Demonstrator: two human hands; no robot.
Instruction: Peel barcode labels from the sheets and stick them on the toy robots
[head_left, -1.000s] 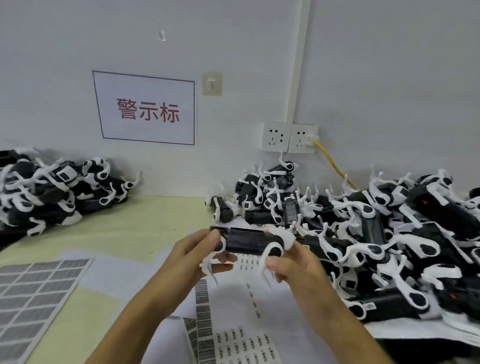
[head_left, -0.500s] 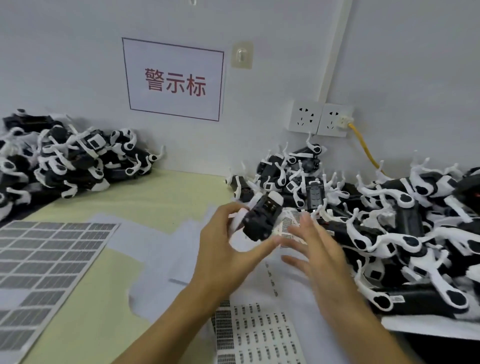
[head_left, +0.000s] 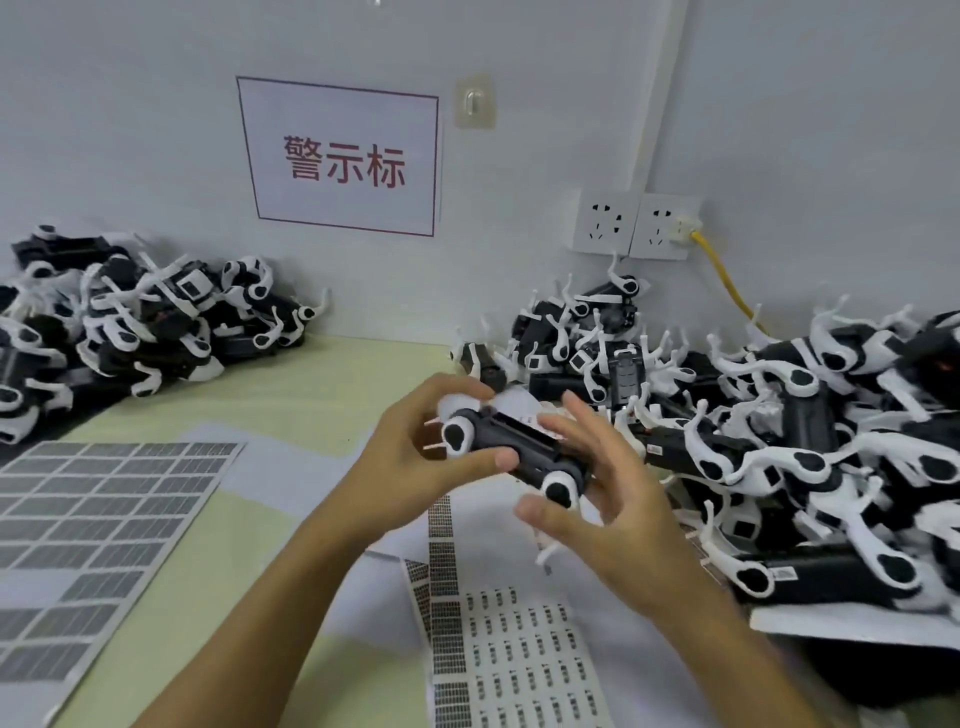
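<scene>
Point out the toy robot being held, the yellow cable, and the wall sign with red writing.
toy robot (head_left: 511, 447), head view, its black body.
yellow cable (head_left: 723, 274), head view, mid-length below the plug.
wall sign (head_left: 344, 156), head view, centre, at the red characters.

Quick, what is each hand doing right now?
Left hand: grips one end of the black toy robot with white legs.
Right hand: fingers spread against the toy's other end; whether it grips cannot be told.

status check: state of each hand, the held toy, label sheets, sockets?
left hand: grips the toy robot
right hand: fingers spread, touching the toy robot
toy robot: held off the table, tilted
barcode sheet: flat, partly peeled
grey label sheet: flat, untouched
right socket: yellow cable plugged in
left socket: free
</scene>
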